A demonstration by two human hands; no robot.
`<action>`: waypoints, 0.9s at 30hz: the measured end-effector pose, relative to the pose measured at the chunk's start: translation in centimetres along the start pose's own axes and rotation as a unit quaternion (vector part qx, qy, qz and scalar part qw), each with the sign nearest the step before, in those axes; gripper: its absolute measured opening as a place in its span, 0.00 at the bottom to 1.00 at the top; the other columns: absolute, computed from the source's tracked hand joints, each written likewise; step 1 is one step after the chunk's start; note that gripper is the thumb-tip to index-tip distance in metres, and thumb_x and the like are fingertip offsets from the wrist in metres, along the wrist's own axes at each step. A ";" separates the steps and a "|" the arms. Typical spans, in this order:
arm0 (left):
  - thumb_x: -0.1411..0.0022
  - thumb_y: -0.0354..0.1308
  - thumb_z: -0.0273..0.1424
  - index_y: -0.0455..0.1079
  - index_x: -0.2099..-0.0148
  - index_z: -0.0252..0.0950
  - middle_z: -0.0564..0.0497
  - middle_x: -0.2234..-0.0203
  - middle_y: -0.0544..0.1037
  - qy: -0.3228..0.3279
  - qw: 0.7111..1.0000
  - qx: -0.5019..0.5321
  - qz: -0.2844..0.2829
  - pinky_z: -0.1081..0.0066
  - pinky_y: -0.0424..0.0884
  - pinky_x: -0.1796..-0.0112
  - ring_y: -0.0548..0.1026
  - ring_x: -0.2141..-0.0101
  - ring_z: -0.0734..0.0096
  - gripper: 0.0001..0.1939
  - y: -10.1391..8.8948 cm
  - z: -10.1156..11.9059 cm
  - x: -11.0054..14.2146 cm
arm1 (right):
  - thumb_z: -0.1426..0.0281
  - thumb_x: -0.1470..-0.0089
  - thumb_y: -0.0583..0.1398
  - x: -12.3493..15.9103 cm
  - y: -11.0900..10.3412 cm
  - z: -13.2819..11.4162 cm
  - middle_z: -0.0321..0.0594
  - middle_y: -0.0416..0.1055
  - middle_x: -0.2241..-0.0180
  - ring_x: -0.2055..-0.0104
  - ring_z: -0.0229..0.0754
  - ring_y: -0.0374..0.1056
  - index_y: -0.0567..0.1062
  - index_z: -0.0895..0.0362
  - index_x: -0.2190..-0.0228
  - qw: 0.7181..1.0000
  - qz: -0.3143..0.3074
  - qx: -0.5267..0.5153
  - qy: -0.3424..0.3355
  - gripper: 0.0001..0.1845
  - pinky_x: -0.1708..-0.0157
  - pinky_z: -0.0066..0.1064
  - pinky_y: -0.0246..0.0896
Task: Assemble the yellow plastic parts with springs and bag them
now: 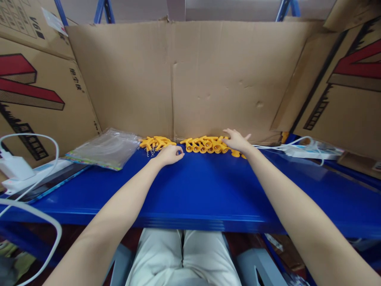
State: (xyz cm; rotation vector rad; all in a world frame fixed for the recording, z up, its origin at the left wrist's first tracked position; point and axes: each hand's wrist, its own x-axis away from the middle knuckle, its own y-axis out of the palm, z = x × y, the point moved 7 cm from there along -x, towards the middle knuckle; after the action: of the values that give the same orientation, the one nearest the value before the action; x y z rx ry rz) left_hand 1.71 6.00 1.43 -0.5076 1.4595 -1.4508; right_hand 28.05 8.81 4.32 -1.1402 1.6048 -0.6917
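A row of several small orange plastic figures [202,143] with keychains lies along the back of the blue shelf [196,190], against a cardboard wall [193,75]. My left hand [170,154] rests on the shelf just in front of the left group of orange figures [156,142], its fingers curled together at the tips. My right hand [236,140] lies flat on the right end of the row, fingers spread over the figures.
A stack of clear plastic bags [104,149] lies at the left. A white charger and cable [16,167] sit on a dark tablet at far left. A white power strip with cable [300,150] lies at right. Cardboard boxes flank both sides.
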 end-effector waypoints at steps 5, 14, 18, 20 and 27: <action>0.43 0.52 0.37 0.76 0.63 0.37 0.50 0.74 0.78 -0.003 1.000 0.011 0.001 0.71 0.66 0.69 0.74 0.72 0.68 0.14 0.1 -0.2 0.0 | 0.72 0.51 0.56 1.0 0.4 4.4 0.52 0.70 0.49 0.40 0.63 0.57 0.74 0.55 0.54 0.989 -0.032 0.139 0.039 0.21 0.45 0.72 0.36; 0.44 0.52 0.38 0.76 0.63 0.37 0.50 0.74 0.77 -0.002 1.000 0.009 -0.005 0.71 0.65 0.70 0.73 0.73 0.68 0.14 0.4 -0.4 -0.1 | 0.68 0.53 0.62 1.0 0.9 3.5 0.54 0.73 0.54 0.50 0.58 0.68 0.75 0.57 0.56 0.977 -0.102 0.183 0.038 0.20 0.47 0.59 0.51; 0.43 0.51 0.38 0.76 0.63 0.36 0.50 0.74 0.78 -0.004 1.000 0.004 -0.006 0.71 0.65 0.70 0.73 0.73 0.68 0.15 0.5 -0.4 -0.2 | 0.67 0.55 0.66 1.6 1.4 2.9 0.57 0.71 0.54 0.47 0.56 0.65 0.74 0.62 0.55 0.978 -0.118 0.169 0.030 0.24 0.52 0.41 0.60; 0.43 0.52 0.38 0.76 0.62 0.36 0.49 0.74 0.78 -0.005 1.000 0.003 -0.009 0.71 0.65 0.70 0.73 0.72 0.68 0.15 0.5 -0.4 -0.2 | 0.67 0.53 0.65 1.6 1.8 3.0 0.55 0.71 0.54 0.47 0.55 0.65 0.75 0.62 0.58 0.977 -0.126 0.173 0.022 0.20 0.53 0.38 0.61; 0.42 0.52 0.38 0.76 0.61 0.36 0.49 0.73 0.78 -0.007 1.000 -0.004 -0.020 0.70 0.66 0.68 0.75 0.71 0.67 0.15 0.5 -0.1 -0.1 | 0.66 0.51 0.63 1.5 2.6 3.2 0.52 0.69 0.50 0.50 0.55 0.67 0.77 0.58 0.59 0.972 -0.154 0.175 0.007 0.16 0.54 0.39 0.62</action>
State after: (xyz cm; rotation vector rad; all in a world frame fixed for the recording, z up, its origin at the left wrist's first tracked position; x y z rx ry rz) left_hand 1.78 6.22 1.01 -0.5528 1.4518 -1.4703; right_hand 30.11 8.73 0.39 -1.1289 1.2603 -1.1388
